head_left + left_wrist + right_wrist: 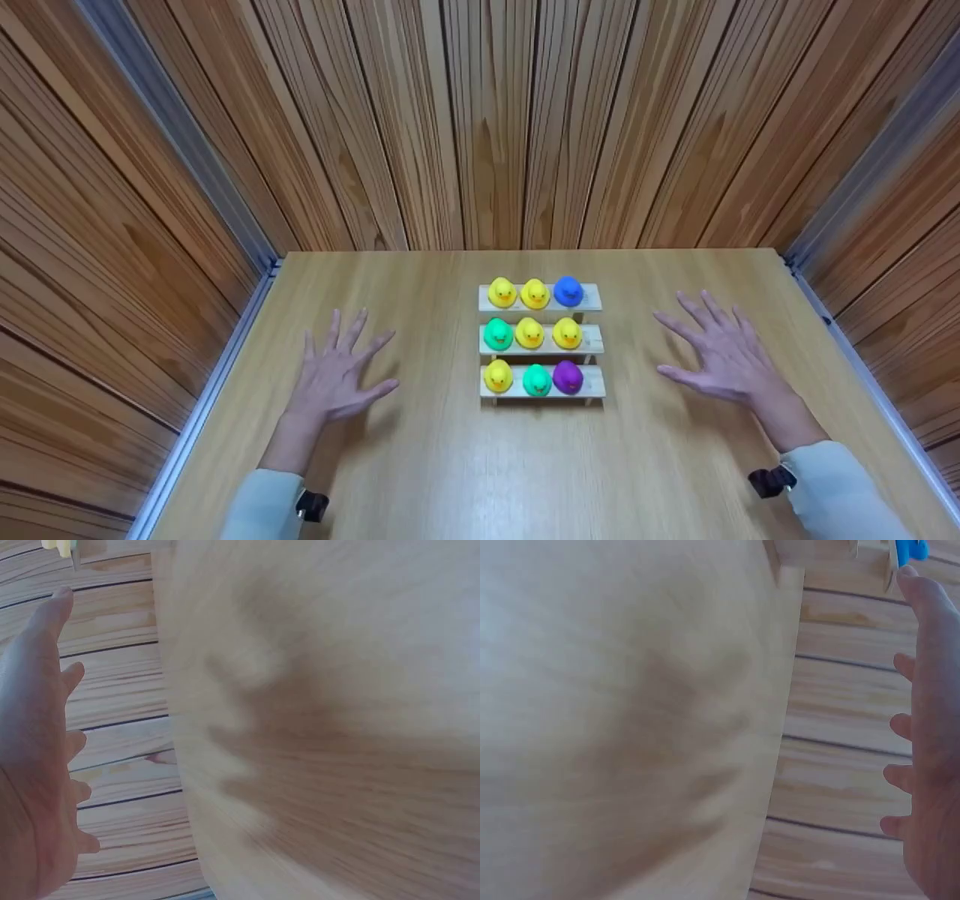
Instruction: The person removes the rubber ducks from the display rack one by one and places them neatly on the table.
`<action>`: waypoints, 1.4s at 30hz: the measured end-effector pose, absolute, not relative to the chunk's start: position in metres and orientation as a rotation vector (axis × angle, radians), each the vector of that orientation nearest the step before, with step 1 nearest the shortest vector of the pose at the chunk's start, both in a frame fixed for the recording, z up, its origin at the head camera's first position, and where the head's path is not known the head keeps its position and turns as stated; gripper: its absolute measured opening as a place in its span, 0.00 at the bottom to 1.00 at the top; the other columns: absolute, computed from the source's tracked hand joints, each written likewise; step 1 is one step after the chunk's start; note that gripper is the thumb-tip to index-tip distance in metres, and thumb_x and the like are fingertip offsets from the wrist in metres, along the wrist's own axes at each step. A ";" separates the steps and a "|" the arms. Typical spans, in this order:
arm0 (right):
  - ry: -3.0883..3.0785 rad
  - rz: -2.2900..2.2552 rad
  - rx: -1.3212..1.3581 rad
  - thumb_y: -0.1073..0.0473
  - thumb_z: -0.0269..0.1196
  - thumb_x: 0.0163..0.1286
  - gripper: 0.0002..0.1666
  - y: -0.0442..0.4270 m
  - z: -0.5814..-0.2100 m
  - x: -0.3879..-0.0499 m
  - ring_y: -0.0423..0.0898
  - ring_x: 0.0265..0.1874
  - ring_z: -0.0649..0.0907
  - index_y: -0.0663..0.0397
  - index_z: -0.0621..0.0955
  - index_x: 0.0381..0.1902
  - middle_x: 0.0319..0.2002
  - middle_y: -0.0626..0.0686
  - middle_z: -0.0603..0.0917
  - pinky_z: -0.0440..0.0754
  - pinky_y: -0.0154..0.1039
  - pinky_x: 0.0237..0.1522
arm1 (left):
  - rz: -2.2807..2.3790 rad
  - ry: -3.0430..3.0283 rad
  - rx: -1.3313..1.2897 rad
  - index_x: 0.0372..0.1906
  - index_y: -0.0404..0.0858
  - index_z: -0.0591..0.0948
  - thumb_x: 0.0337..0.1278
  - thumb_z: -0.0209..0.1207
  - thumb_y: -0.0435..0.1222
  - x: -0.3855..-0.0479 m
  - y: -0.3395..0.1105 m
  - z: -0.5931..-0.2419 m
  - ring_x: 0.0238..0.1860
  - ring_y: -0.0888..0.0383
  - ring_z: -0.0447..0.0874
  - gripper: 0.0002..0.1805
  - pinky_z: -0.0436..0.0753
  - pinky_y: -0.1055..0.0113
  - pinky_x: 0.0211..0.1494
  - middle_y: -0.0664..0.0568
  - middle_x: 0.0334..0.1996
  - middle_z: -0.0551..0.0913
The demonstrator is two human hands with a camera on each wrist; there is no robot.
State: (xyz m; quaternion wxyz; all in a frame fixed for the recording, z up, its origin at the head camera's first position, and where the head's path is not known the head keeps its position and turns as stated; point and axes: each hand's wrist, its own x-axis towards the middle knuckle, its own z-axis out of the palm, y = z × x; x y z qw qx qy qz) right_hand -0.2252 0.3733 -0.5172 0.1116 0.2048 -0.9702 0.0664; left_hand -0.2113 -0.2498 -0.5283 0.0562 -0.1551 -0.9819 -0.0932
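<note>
In the head view, a small wooden stand of three tiers point(541, 391) bears toy ducks. The back tier has two yellow ducks and a blue duck point(568, 291) at its right. On the middle tier sit a green duck point(498, 334) and two yellow ducks. The front tier carries a yellow duck point(498, 376), a green duck point(537, 380) and a purple duck point(568, 377). My left hand point(337, 373) hovers left of the stand, fingers spread, holding nothing. To the stand's right, my right hand point(724, 352) hovers likewise, spread and holding nothing.
The stand rests on a light wooden table point(420, 465). Wood-plank walls point(495, 127) enclose its back and sides, with metal rails point(217, 397) along the side edges. Both hands cast shadows on the tabletop. Each sleeve cuff has a dark wrist camera point(772, 481) at it.
</note>
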 end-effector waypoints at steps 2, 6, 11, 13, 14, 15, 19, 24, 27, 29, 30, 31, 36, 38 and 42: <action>-2.848 0.194 0.619 0.28 0.72 0.69 0.50 0.366 -0.516 -0.226 0.78 0.86 0.64 0.34 0.73 0.85 0.88 0.64 0.66 0.59 0.88 0.80 | -0.280 -2.970 -0.482 0.87 0.63 0.70 0.68 0.62 0.69 -0.212 -0.246 -0.526 0.93 0.24 0.45 0.45 0.48 0.10 0.84 0.41 0.94 0.55; -2.852 0.214 0.652 0.29 0.72 0.69 0.51 0.353 -0.514 -0.227 0.77 0.86 0.65 0.34 0.73 0.86 0.89 0.64 0.67 0.60 0.88 0.79 | -0.299 -2.950 -0.514 0.87 0.63 0.70 0.67 0.63 0.69 -0.213 -0.239 -0.523 0.92 0.24 0.46 0.46 0.48 0.10 0.83 0.42 0.94 0.55; -2.840 0.280 0.686 0.32 0.74 0.69 0.52 0.343 -0.513 -0.229 0.77 0.85 0.67 0.35 0.72 0.86 0.88 0.64 0.68 0.68 0.87 0.76 | -0.395 -2.943 -0.524 0.87 0.62 0.69 0.68 0.64 0.67 -0.218 -0.235 -0.520 0.93 0.24 0.45 0.45 0.49 0.10 0.83 0.42 0.94 0.55; -2.822 0.350 0.712 0.34 0.76 0.68 0.53 0.340 -0.514 -0.231 0.76 0.83 0.70 0.37 0.72 0.86 0.87 0.65 0.70 0.73 0.86 0.73 | -0.455 -2.945 -0.520 0.87 0.62 0.69 0.69 0.64 0.66 -0.220 -0.234 -0.519 0.93 0.25 0.45 0.45 0.50 0.10 0.83 0.42 0.94 0.54; -2.812 0.393 0.725 0.36 0.77 0.67 0.53 0.339 -0.514 -0.231 0.76 0.82 0.72 0.38 0.72 0.86 0.86 0.65 0.71 0.76 0.85 0.71 | -0.494 -2.945 -0.520 0.88 0.62 0.68 0.69 0.64 0.65 -0.221 -0.233 -0.518 0.93 0.25 0.44 0.45 0.50 0.10 0.83 0.43 0.94 0.53; -2.803 0.442 0.736 0.37 0.78 0.67 0.53 0.338 -0.515 -0.232 0.76 0.81 0.73 0.39 0.72 0.86 0.85 0.65 0.72 0.78 0.84 0.69 | -0.526 -2.947 -0.520 0.88 0.62 0.68 0.69 0.65 0.65 -0.222 -0.233 -0.517 0.93 0.25 0.44 0.45 0.50 0.10 0.83 0.43 0.94 0.53; -2.783 0.658 0.762 0.43 0.80 0.67 0.54 0.334 -0.517 -0.233 0.75 0.79 0.75 0.42 0.71 0.86 0.83 0.66 0.73 0.79 0.85 0.67 | -0.651 -2.924 -0.538 0.88 0.61 0.68 0.69 0.67 0.62 -0.225 -0.231 -0.513 0.93 0.26 0.43 0.46 0.50 0.10 0.83 0.44 0.95 0.52; -2.808 0.893 0.752 0.46 0.80 0.69 0.54 0.328 -0.521 -0.233 0.75 0.82 0.71 0.41 0.69 0.88 0.85 0.65 0.70 0.72 0.87 0.72 | -0.748 -2.890 -0.555 0.89 0.59 0.67 0.69 0.68 0.60 -0.228 -0.228 -0.508 0.94 0.27 0.44 0.47 0.49 0.11 0.84 0.45 0.95 0.53; -2.817 0.970 0.754 0.48 0.80 0.70 0.54 0.323 -0.523 -0.233 0.75 0.83 0.70 0.42 0.69 0.88 0.85 0.66 0.69 0.71 0.87 0.74 | -0.791 -2.867 -0.560 0.89 0.58 0.67 0.69 0.68 0.60 -0.230 -0.226 -0.507 0.93 0.27 0.45 0.47 0.49 0.12 0.85 0.44 0.94 0.54; -2.817 1.000 0.759 0.50 0.80 0.70 0.54 0.320 -0.526 -0.233 0.75 0.83 0.70 0.42 0.68 0.88 0.86 0.66 0.69 0.70 0.87 0.75 | -0.815 -2.859 -0.560 0.89 0.57 0.67 0.69 0.68 0.60 -0.231 -0.225 -0.506 0.93 0.27 0.46 0.47 0.49 0.13 0.86 0.45 0.94 0.54; -2.816 1.020 0.758 0.50 0.80 0.70 0.54 0.319 -0.528 -0.233 0.75 0.83 0.70 0.42 0.68 0.88 0.86 0.66 0.69 0.69 0.87 0.75 | -0.829 -2.855 -0.560 0.89 0.57 0.67 0.69 0.68 0.60 -0.231 -0.224 -0.506 0.93 0.27 0.45 0.47 0.49 0.13 0.86 0.45 0.94 0.54; -2.815 1.040 0.757 0.52 0.80 0.70 0.54 0.317 -0.530 -0.233 0.75 0.84 0.69 0.42 0.68 0.88 0.86 0.66 0.69 0.69 0.87 0.75 | -0.840 -2.853 -0.559 0.89 0.58 0.66 0.69 0.68 0.61 -0.232 -0.223 -0.506 0.94 0.28 0.45 0.47 0.49 0.14 0.86 0.45 0.94 0.53; -2.805 1.159 0.753 0.55 0.80 0.71 0.52 0.312 -0.543 -0.232 0.76 0.84 0.68 0.42 0.69 0.88 0.85 0.66 0.70 0.66 0.89 0.76 | -0.889 -2.843 -0.539 0.90 0.58 0.65 0.70 0.68 0.61 -0.235 -0.218 -0.505 0.94 0.30 0.44 0.48 0.49 0.15 0.87 0.45 0.95 0.53; -2.804 1.194 0.754 0.55 0.79 0.71 0.51 0.310 -0.548 -0.232 0.76 0.84 0.68 0.43 0.70 0.88 0.85 0.65 0.70 0.65 0.89 0.76 | -0.897 -2.842 -0.530 0.90 0.58 0.65 0.70 0.68 0.60 -0.236 -0.216 -0.504 0.94 0.31 0.44 0.48 0.49 0.15 0.88 0.45 0.95 0.53; -2.802 1.251 0.736 0.53 0.79 0.72 0.51 0.308 -0.558 -0.232 0.75 0.85 0.67 0.41 0.70 0.88 0.85 0.63 0.70 0.62 0.90 0.77 | -0.904 -2.837 -0.518 0.90 0.59 0.65 0.71 0.67 0.60 -0.239 -0.214 -0.502 0.94 0.31 0.45 0.47 0.50 0.16 0.88 0.45 0.95 0.52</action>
